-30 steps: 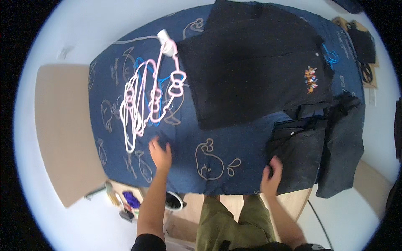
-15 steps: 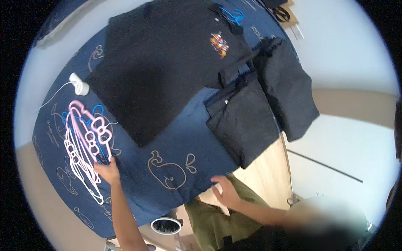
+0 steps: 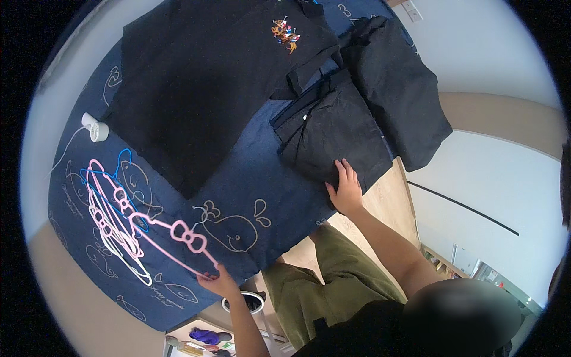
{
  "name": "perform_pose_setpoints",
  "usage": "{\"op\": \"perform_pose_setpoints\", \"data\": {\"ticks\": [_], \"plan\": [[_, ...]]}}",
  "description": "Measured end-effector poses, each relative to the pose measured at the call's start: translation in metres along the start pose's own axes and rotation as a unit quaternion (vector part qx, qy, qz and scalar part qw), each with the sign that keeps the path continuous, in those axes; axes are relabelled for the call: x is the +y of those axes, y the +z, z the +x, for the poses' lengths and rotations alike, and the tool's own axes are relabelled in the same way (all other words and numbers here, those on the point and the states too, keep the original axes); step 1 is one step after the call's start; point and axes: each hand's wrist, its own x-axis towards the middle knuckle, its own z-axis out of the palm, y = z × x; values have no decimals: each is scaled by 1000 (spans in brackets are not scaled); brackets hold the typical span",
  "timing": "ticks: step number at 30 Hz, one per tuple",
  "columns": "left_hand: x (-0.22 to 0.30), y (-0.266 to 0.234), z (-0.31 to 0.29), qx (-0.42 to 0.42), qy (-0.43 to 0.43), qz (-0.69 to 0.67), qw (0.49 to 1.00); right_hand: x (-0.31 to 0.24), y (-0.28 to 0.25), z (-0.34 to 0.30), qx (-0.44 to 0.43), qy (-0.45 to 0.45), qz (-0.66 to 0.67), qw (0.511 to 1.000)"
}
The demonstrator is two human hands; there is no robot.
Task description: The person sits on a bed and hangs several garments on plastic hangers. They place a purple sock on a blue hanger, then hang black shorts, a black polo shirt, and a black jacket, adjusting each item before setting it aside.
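My left hand (image 3: 221, 282) is closed on one end of a pink clothes hanger (image 3: 189, 236) with a bow shape in its middle. That hanger is drawn out to the right of a heap of pink, white and blue hangers (image 3: 102, 221) on the bed's left side. On a folded black garment (image 3: 333, 122) with a small white button, my right hand (image 3: 348, 193) lies with its fingers apart. A larger black garment (image 3: 184, 89) with a colourful embroidered emblem is spread across the far middle.
A second folded black garment (image 3: 398, 89) lies at the right edge of the dark blue whale-patterned bedspread (image 3: 267, 178). At the far left sits a white corded device (image 3: 97, 130). Below the near edge stand a white-rimmed bin (image 3: 253, 302) and a shelf of small items (image 3: 205, 336).
My left hand has pulled the pink hanger rightward and nearer, out of the heap. My right hand has moved up and right, onto the folded garment. The view has shifted slightly.
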Motion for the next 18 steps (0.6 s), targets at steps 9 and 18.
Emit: {"op": "perform_pose_setpoints", "data": {"ticks": [9,18], "plan": [[-11,20,-23,-20,50,-20,998,-4,11,0,70,-62,-24,995],[-42,10,39,-152,119,123,973,-7,27,-7,78,-32,-59,995]]}}
